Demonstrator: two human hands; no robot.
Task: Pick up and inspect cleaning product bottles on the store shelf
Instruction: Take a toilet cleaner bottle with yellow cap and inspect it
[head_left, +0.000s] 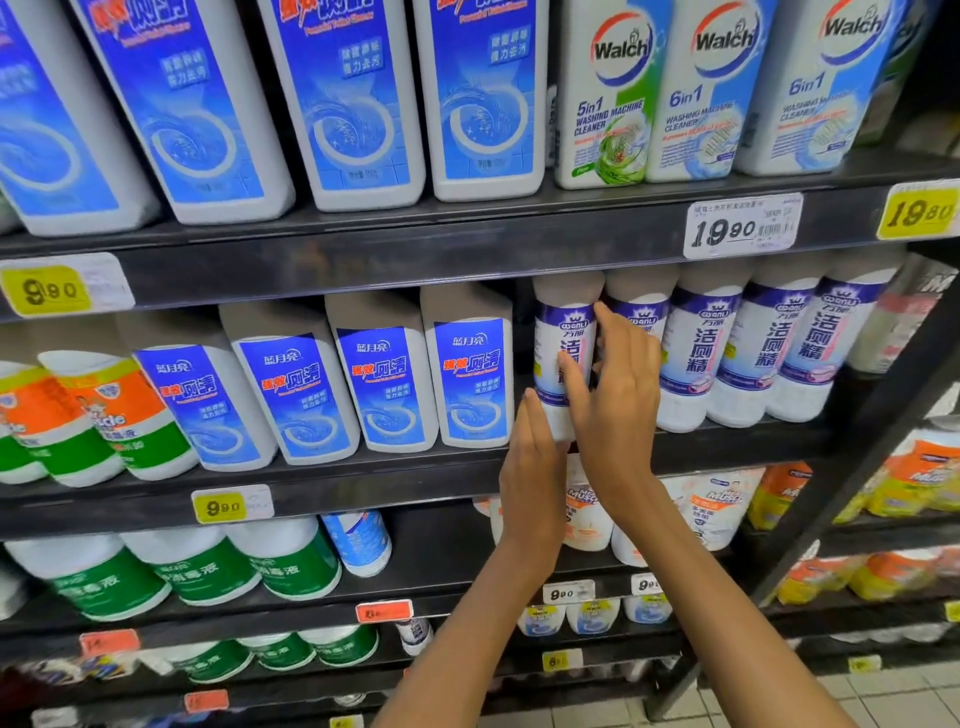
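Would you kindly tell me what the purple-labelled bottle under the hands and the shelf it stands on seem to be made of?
Purple-labelled bottle: probably opaque white plastic, smooth, with a glossy printed wrap label that catches light. Shelf: likely dark painted metal, judging by its thin, straight, matte edge.

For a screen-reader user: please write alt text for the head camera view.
Two bare hands reach for a white, purple-labelled bottle on a store shelf: the left hand at its base, the right hand across its front. Blue-labelled bottles stand left of it.
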